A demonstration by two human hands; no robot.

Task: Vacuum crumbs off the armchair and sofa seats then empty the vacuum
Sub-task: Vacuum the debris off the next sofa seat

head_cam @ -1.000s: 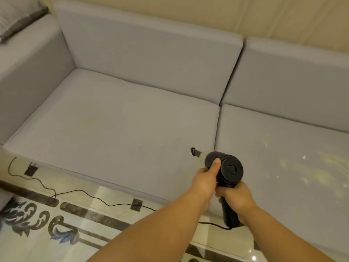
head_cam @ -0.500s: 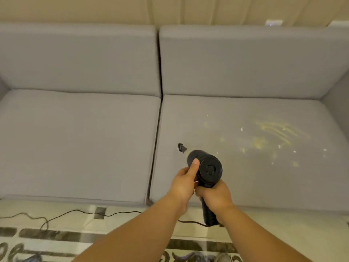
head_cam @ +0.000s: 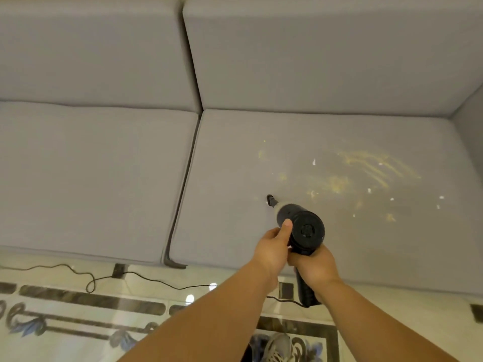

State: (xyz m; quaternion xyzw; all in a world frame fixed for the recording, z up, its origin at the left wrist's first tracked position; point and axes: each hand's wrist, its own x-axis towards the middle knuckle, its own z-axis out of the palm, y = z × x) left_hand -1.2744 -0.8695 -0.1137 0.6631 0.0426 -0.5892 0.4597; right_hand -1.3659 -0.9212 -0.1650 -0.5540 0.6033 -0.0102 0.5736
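Observation:
A black handheld vacuum (head_cam: 305,228) points away from me over the right seat cushion (head_cam: 235,205) of a grey sofa. Its narrow nozzle tip (head_cam: 269,198) sits at the cushion's surface, left of the mess. My right hand (head_cam: 315,265) grips the vacuum's handle from below. My left hand (head_cam: 274,246) steadies the body, thumb up along its side. Yellow and white crumbs (head_cam: 366,176) are scattered and smeared across the right half of that cushion. The left seat cushion (head_cam: 91,173) looks clean.
A thin black power cord (head_cam: 146,279) trails from the handle's base across the patterned tile floor (head_cam: 65,317) in front of the sofa. A grey shoe (head_cam: 279,347) shows at the bottom edge. The sofa's right armrest (head_cam: 470,126) rises at the far right.
My view has swung from the left cushion to the right one and come closer. The vacuum, held in both hands, now has its nozzle over the right cushion near the crumbs.

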